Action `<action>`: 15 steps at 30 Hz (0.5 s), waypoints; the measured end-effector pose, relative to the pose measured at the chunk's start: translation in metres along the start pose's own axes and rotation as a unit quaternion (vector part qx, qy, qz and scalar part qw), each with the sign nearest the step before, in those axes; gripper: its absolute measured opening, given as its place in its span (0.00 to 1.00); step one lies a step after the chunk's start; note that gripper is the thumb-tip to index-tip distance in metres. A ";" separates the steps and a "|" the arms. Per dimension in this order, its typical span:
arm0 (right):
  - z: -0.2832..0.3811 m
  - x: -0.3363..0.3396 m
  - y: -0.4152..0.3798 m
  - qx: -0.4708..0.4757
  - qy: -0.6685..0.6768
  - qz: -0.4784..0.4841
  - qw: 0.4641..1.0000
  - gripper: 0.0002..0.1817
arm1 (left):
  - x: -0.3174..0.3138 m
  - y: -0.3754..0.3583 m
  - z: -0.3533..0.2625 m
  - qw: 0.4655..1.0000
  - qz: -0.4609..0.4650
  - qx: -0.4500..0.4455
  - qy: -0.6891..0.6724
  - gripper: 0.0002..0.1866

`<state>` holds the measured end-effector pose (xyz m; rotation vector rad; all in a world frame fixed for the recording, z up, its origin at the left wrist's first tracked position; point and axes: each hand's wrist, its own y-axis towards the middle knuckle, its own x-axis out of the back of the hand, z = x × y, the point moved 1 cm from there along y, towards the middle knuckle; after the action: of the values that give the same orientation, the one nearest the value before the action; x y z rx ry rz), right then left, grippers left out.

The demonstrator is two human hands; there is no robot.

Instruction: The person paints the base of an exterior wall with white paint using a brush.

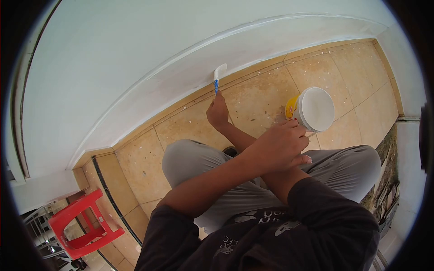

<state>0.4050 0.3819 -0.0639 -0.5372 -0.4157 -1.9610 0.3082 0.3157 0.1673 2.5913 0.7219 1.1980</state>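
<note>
Paintbrush at the wall is gripped by right fingers; left fingers curl at the bucket, grip unclear.

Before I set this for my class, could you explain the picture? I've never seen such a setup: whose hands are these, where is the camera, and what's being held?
There is no machine here, just one person's bare hands. The single picture comes from a camera worn on that person's head, looking forward and down.

The right hand holds a paintbrush with its white end at the low part of the wall. The left hand is at the yellow-and-white bucket; I can't tell whether it grips it. The left forearm crosses over the right one, so the hands appear swapped.

The bucket stands on the tiled floor. A red stool is at the lower left.
</note>
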 end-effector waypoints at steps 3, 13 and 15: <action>0.009 0.004 -0.015 0.014 -0.006 0.076 0.997 0.26 | -0.001 0.002 0.007 1.000 0.015 0.008 -0.003 0.21; -0.007 0.074 -0.030 0.195 0.023 0.339 0.920 0.21 | -0.008 0.001 0.013 0.999 0.038 0.019 0.000 0.20; -0.007 0.115 -0.004 0.227 0.006 0.360 0.905 0.20 | -0.011 0.000 0.007 0.999 0.038 0.010 0.000 0.20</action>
<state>0.3565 0.2937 -0.0087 -0.3073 -0.5524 -1.1048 0.3072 0.3106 0.1558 2.6568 0.6446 1.2190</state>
